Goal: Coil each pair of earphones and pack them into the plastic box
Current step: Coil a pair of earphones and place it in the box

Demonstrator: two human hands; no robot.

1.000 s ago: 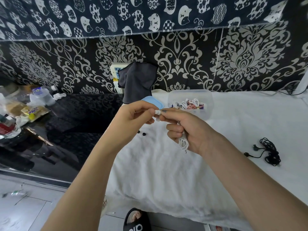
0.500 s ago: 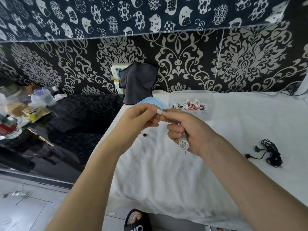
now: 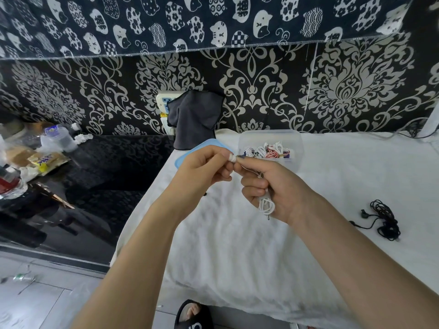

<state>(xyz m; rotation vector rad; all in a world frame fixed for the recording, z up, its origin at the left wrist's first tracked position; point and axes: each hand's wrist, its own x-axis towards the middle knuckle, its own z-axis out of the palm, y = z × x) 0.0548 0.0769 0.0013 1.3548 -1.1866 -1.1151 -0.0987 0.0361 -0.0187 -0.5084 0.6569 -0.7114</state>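
Note:
Above the white cloth, my right hand (image 3: 268, 186) grips a coiled pair of white earphones (image 3: 266, 204); loops and the metal plug hang below its fingers. My left hand (image 3: 204, 167) pinches the white earbud (image 3: 232, 158) at the cord's end, fingertips touching those of the right hand. Behind the hands stands the clear plastic box (image 3: 297, 141), holding several coiled earphones in white, red and blue. Its blue lid (image 3: 190, 153) lies to the box's left, partly hidden by my left hand. A tangled black pair of earphones (image 3: 382, 219) lies loose on the cloth at the right.
A white cloth (image 3: 237, 245) covers the table. A dark grey cloth (image 3: 193, 119) hangs over a wall socket at the back. To the left is a glossy black table (image 3: 102, 186) with bottles and snack packets. A slippered foot (image 3: 192, 314) shows below the table edge.
Both hands have stayed together at the same spot, still working the earbud end of the white cord. The view has shifted only slightly.

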